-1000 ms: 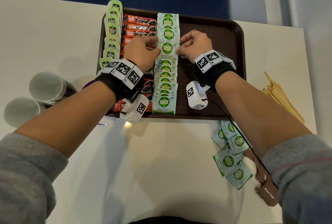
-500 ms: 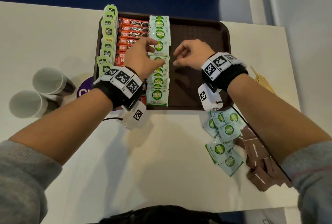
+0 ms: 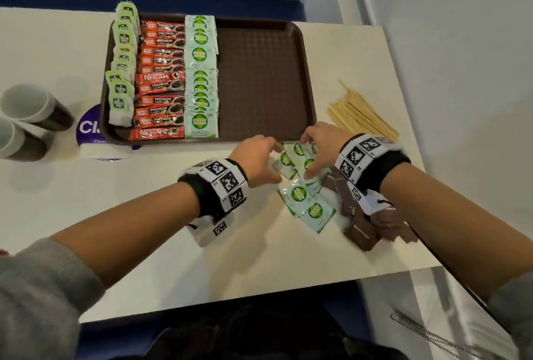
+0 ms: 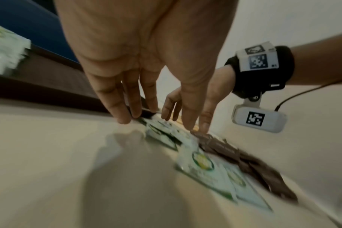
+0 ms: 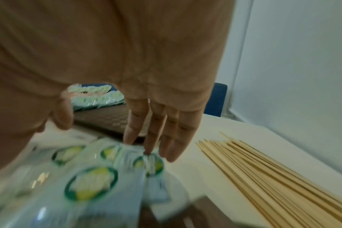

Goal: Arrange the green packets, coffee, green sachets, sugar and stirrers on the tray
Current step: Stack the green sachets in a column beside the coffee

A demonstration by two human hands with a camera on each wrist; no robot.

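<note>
Hands reached for loose green sachets (image 3: 302,201) at lower right, beside the tray (image 3: 259,71).
Left hand (image 3: 256,159) and right hand (image 3: 320,146) hovered open-fingered; gathering sachets likely came next.

Green sachets (image 5: 92,183) blurred; brown sugar packets (image 3: 360,232) partly under right wrist.

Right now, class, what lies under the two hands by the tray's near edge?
Under the left hand and right hand lie loose green sachets on the table. The sachets directly beneath the fingers are covered.
</note>
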